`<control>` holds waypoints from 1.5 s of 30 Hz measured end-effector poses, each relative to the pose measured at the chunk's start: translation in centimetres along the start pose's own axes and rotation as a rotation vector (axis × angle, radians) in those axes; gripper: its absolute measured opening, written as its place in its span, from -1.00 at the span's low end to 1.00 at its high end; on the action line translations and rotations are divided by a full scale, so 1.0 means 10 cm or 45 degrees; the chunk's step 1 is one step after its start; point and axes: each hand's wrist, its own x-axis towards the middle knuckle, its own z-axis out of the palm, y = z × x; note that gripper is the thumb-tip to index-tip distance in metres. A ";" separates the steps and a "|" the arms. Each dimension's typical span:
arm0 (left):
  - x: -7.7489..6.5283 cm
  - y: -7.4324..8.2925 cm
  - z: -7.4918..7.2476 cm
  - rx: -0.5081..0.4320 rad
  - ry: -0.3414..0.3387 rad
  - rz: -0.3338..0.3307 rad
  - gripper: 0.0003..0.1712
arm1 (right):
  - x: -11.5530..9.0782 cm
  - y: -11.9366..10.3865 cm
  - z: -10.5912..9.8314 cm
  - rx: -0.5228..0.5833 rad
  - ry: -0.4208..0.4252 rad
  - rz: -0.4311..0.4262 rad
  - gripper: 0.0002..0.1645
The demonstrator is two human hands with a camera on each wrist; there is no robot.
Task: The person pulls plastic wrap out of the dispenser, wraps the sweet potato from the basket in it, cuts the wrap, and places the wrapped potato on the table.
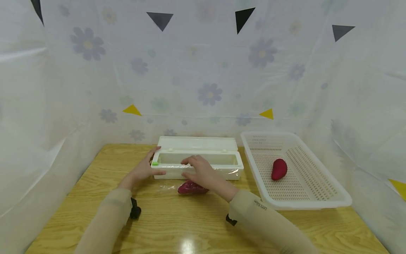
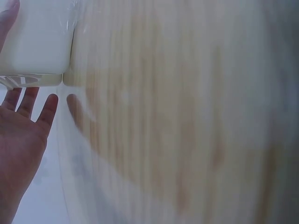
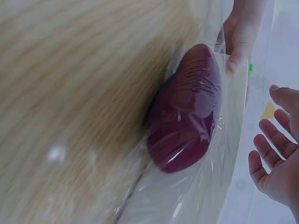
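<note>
A white cling film dispenser box (image 1: 198, 172) lies on the table with its lid (image 1: 197, 143) raised and a green slider (image 1: 155, 163) at its front left corner. My left hand (image 1: 144, 169) holds the box's left end, thumb along the front and fingers towards the back. Just in front of the box is a purple-red sweet potato (image 3: 187, 109), covered by clear film (image 3: 180, 205) that reaches up to the box. Above the box's front edge hovers my right hand (image 1: 203, 173), its fingers loosely bent with nothing between them. In the head view it partly hides the sweet potato.
To the right of the box stands a white slotted basket (image 1: 312, 204). Another red sweet potato (image 1: 279, 169) lies inside it. The wooden table (image 1: 177, 225) ends at a flower-patterned curtain (image 1: 177, 70) behind, with pale sheeting on both sides.
</note>
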 end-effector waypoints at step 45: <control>-0.01 -0.01 0.01 0.015 -0.006 -0.026 0.26 | 1.09 -0.08 0.50 0.360 -0.398 0.068 -0.77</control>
